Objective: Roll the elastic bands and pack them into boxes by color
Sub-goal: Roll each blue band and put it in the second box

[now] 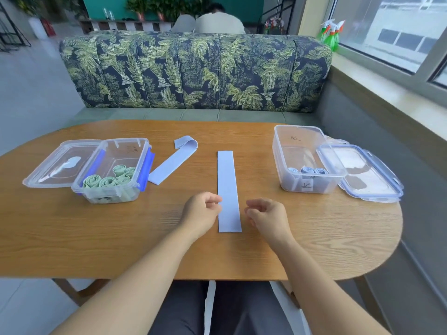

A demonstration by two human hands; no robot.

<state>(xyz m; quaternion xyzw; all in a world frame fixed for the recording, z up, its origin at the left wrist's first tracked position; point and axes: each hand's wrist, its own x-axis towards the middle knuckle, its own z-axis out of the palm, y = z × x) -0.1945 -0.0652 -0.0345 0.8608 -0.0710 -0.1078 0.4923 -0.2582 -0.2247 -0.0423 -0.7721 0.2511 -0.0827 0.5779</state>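
At tabletop point(96, 238) centre a flat blue band point(228, 187) lies unrolled between left hand point(202, 212) and right hand point(267, 215), each grip loosely curled and empty, the left perhaps touching it; a second band point(173, 160) waits at eleven o'clock, green rolls point(106, 182) boxed at nine, blue rolls point(308, 169) at three.

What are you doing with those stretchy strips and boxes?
A person is rolling elastic bands and sorting them by color. Green rolls sit in the left box, blue rolls in the right box. One blue band lies flat between the hands; the left hand is at its edge, the right hand beside it, loosely curled and empty. A second blue band waits near the left box.
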